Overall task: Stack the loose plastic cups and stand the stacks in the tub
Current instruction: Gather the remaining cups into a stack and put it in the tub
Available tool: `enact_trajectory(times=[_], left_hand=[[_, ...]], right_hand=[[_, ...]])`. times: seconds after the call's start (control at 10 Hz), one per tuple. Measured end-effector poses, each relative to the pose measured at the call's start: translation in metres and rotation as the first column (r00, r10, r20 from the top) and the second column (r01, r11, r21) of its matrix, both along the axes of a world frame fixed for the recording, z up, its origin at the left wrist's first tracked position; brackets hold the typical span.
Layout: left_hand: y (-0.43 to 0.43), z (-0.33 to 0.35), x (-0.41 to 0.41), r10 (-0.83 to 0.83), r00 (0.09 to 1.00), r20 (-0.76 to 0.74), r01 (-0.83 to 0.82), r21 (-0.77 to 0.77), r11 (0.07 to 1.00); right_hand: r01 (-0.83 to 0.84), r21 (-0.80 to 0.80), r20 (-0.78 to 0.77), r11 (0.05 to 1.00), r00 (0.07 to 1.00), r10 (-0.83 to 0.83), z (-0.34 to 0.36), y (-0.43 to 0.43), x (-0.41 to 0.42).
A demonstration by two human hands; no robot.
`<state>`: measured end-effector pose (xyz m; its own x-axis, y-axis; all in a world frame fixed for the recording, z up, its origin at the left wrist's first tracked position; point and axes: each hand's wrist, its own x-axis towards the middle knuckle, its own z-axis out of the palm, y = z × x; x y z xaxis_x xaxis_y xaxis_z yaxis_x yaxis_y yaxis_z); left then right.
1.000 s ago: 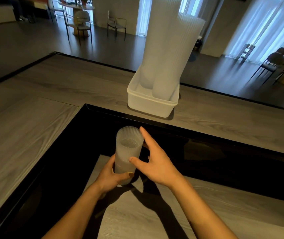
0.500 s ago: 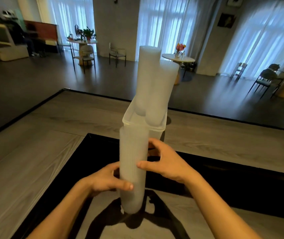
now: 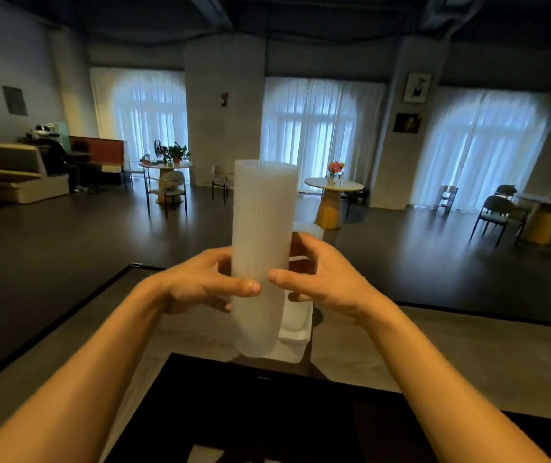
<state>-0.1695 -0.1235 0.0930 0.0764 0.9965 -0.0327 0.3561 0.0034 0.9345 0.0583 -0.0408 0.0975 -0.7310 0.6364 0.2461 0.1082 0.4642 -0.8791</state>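
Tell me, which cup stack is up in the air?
The tall ribbed stack in front, held by the left grip and right grip. The other stack only peeks out behind it, above the white tub.

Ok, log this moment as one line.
cup stack: upright, midair | left hand: grips stack | right hand: grips stack | tub: behind stack

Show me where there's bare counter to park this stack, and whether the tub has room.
Bare counter lies right of the tub, out to the dark far edge, and a narrower patch left of it. The tub is mostly hidden behind the held stack, with another stack showing above it; its free room cannot be judged.
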Motion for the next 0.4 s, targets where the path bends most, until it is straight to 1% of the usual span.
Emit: enact_trajectory(times=[0.1,0.2,0.3,0.4], left_hand=[[0.012,0.021,0.002,0.037,0.999,-0.016,-0.035,0.114,0.993],[0.026,0.028,0.008,0.1,0.994,-0.042,-0.087,0.244,0.966],[0.045,0.019,0.007,0.162,0.985,-0.064,-0.136,0.302,0.944],[0.06,-0.005,0.003,0.192,0.979,-0.065,-0.168,0.268,0.949]], right_hand=[[0.066,0.076,-0.062,0.995,0.996,-0.062,0.014,0.007,-0.005],[0.16,0.151,-0.088,0.976,0.985,-0.148,0.02,0.018,-0.014],[0.25,0.218,-0.068,0.944,0.968,-0.241,0.011,0.036,-0.022],[0.294,0.226,-0.043,0.929,0.956,-0.292,-0.008,0.045,-0.03]])
